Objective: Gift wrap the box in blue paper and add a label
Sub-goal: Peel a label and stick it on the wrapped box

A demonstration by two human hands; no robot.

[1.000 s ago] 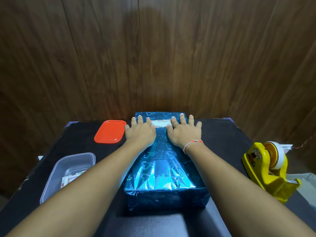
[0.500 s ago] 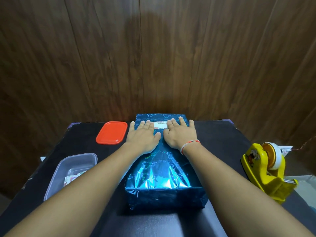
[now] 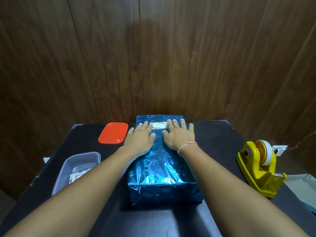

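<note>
Pressing flat at frame centre: my left hand [image 3: 139,140] and right hand [image 3: 178,135], both spread and grasping nothing, palms on one wrapped box [image 3: 162,168]. One label [image 3: 158,125] lies between the fingertips. I judge the glossy foil slippery and crease-prone, the box stiff; grip its long sides. Also: one red lid [image 3: 113,133], one clear tub [image 3: 77,170], one tape dispenser [image 3: 258,168].

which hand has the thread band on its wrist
The right hand: a red and white thread band circles its wrist. The left hand has a bare wrist. Both lie flat on the blue wrapped box.
</note>
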